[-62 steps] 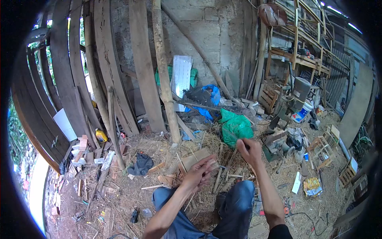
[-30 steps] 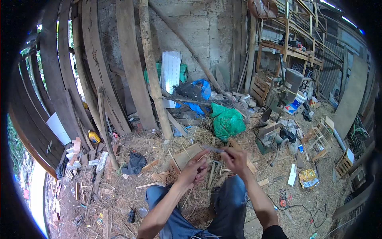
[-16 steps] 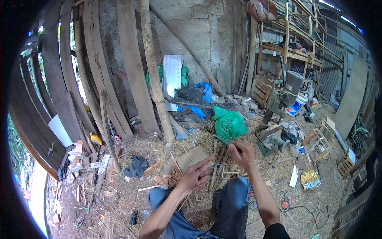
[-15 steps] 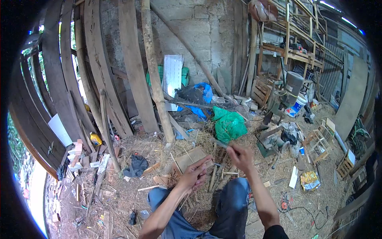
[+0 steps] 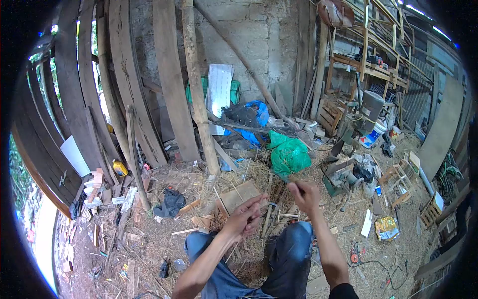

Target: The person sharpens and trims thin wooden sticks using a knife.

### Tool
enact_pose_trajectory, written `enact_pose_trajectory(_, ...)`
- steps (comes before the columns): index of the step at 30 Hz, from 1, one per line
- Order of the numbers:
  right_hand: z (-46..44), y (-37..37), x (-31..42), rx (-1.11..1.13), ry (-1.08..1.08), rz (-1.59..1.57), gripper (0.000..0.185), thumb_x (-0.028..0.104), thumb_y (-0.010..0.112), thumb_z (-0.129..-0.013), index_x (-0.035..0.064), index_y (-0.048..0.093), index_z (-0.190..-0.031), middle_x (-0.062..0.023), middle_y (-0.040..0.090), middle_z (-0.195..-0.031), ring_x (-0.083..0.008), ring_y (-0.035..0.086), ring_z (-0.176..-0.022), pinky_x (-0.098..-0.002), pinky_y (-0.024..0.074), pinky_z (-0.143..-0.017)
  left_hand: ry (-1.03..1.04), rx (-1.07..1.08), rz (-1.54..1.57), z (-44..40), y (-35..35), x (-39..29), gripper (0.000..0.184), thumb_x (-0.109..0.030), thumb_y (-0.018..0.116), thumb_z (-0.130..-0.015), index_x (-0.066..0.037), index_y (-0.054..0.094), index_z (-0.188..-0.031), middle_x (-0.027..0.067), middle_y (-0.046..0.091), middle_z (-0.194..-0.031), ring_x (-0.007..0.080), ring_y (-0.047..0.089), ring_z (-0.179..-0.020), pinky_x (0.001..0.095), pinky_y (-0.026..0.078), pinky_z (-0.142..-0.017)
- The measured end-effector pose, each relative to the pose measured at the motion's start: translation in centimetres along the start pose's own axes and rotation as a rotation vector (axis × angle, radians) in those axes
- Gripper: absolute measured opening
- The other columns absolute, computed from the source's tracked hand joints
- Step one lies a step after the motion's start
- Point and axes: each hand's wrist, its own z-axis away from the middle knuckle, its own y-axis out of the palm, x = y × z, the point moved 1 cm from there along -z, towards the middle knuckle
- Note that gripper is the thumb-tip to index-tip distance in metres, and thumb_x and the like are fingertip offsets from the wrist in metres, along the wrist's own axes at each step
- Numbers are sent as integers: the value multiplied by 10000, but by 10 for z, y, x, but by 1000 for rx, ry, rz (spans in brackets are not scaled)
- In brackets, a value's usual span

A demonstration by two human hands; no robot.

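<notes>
My left hand [image 5: 245,218] is closed, above my left knee, with a small pale piece between thumb and fingers that is too small to name. My right hand [image 5: 304,195] is closed too, raised above my right knee near the green plastic bag [image 5: 290,155]. A thin, blurred blade-like thing seems to stick out of it toward the upper left. The hands are apart. A flat wooden board [image 5: 240,194] lies on the straw just beyond my left hand, and a small wooden frame piece [image 5: 289,217] lies between my hands.
Wooden planks [image 5: 174,79] and a pole [image 5: 199,99] lean at the back left. A black cloth [image 5: 172,203] and a yellow bottle [image 5: 119,168] lie to the left. To the right are a gold packet [image 5: 387,228], a small wooden frame [image 5: 397,184], a bucket [image 5: 372,135] and a cable [image 5: 383,269].
My right hand has moved slightly, and the thin thing in it is more blurred. My left hand keeps its place and grip. The view has shifted slightly.
</notes>
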Motion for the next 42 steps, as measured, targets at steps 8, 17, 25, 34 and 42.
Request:
enact_pose_trajectory(8,-3,-10,60,26,-244,-67,195,244,635,-825,55,683,-841,-138,638,-713,-299,630,-621,-352,471,-533,21,-47,-109,1,11,-4,378,-228,492,-962,-111,472,-1321,-46,389,-711,28,356,-507,161,282,-431)
enact_pose_trajectory(17,5,-1,54,48,-279,-118,211,263,627,-838,60,662,-790,-117,602,-637,-290,607,-573,-360,454,-509,205,-185,-359,-12,6,8,343,-171,477,-963,-39,503,-1279,-55,387,-649,34,347,-500,190,290,-434)
enact_pose_trajectory(25,-6,6,36,52,-193,56,259,337,624,-834,87,686,-804,-108,606,-593,-274,609,-535,-372,448,-492,264,-342,-725,-11,-3,5,278,-175,496,-949,-50,601,-1175,22,621,-838,43,478,-641,208,416,-592)
enact_pose_trajectory(34,4,10,38,110,-132,24,245,330,616,-838,113,660,-733,-96,605,-583,-296,606,-536,-387,459,-488,484,-447,-919,-13,-8,9,261,-163,516,-924,-37,613,-1131,112,668,-800,91,538,-629,279,437,-598)
enact_pose_trajectory(42,-8,9,18,72,-45,133,307,364,586,-863,97,662,-734,-118,584,-569,-301,593,-514,-383,445,-475,614,-529,-1233,-8,10,10,161,-131,521,-903,-19,630,-944,148,613,-684,241,572,-576,327,437,-563)
